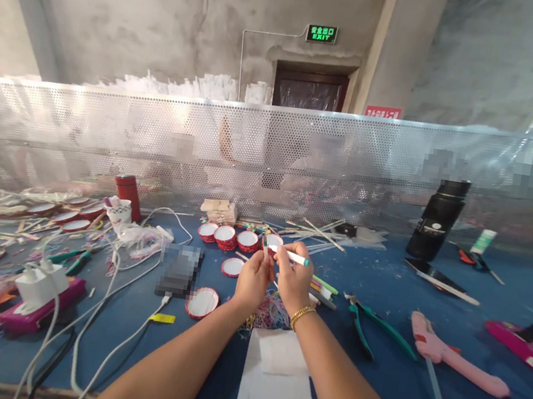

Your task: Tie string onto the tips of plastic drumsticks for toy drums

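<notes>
My left hand (pixel 252 279) and my right hand (pixel 293 280) are raised together over the middle of the blue table (pixel 371 371). Between their fingertips they hold a thin white stick with a green tip (pixel 294 256), lying roughly level; the left fingers also pinch a short striped piece at its left end. A gold bracelet (pixel 302 313) circles my right wrist. Below the hands lies a heap of coloured rubber bands (pixel 269 313). Several small red-rimmed round drums (pixel 226 236) sit just beyond the hands.
A pink glue gun (pixel 454 356) and green-handled pliers (pixel 368 323) lie at the right. White paper (pixel 274 389) is at the near edge. A pink power strip with a charger (pixel 37 305) and cables sit left. A black bottle (pixel 438 220) stands by the perforated screen (pixel 105 133).
</notes>
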### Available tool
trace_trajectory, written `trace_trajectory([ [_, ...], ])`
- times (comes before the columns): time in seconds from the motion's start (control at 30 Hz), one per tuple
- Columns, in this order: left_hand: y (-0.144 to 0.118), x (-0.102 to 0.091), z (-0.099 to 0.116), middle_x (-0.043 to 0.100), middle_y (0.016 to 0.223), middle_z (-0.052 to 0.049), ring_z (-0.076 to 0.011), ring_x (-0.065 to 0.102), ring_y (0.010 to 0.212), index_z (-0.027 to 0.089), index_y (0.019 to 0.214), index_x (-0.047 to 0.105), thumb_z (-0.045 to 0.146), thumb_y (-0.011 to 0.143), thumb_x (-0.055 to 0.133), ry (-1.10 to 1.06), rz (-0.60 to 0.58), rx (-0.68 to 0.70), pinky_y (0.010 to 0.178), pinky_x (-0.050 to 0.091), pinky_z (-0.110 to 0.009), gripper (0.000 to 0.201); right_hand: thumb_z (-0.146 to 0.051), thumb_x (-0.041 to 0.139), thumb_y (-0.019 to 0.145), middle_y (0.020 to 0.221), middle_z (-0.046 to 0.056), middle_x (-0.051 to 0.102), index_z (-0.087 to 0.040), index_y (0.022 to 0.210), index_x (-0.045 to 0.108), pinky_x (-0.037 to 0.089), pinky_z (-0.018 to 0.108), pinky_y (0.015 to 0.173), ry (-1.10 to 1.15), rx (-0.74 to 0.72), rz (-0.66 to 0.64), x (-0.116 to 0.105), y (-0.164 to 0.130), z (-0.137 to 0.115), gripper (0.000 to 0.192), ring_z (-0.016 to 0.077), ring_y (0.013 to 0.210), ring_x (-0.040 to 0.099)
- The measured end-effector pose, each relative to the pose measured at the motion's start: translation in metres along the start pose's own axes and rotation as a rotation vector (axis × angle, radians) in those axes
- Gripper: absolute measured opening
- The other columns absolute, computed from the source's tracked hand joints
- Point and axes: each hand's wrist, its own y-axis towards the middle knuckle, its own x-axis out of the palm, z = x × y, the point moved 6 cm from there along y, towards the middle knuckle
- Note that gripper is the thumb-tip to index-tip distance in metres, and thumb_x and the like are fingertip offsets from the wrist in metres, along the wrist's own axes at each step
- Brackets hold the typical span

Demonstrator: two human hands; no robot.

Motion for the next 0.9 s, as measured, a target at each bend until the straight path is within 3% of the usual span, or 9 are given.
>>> trace_trajectory([
  [0.67,0.0015,-0.0017,-0.0036,0.051,0.061,0.004,-0.0110,0.043,0.055,0.020,0.078,0.049,0.054,0.095,0.050,0.063,-0.014,0.031,0.054,0.032,-0.024,0.038,-0.045,0.061,0.090,0.067,-0.002,0.063,-0.024,0.079,0.056,0.048,0.032,0.066,-0.006,-0.024,-0.016,0.0003,-0.0008,-0.0007,0.024,0.0194,0.066,0.061],
  [0.9,0.0010,-0.0015,-0.0056,0.050,0.059,0.004,-0.0109,0.042,0.053,0.021,0.078,0.050,0.060,0.095,0.050,0.041,-0.017,0.011,0.054,0.032,-0.024,0.043,-0.047,0.062,0.089,0.066,-0.001,0.064,-0.024,0.078,0.056,0.047,0.031,0.063,-0.013,0.002,0.020,-0.0016,0.0001,0.0004,0.025,0.0192,0.063,0.061],
])
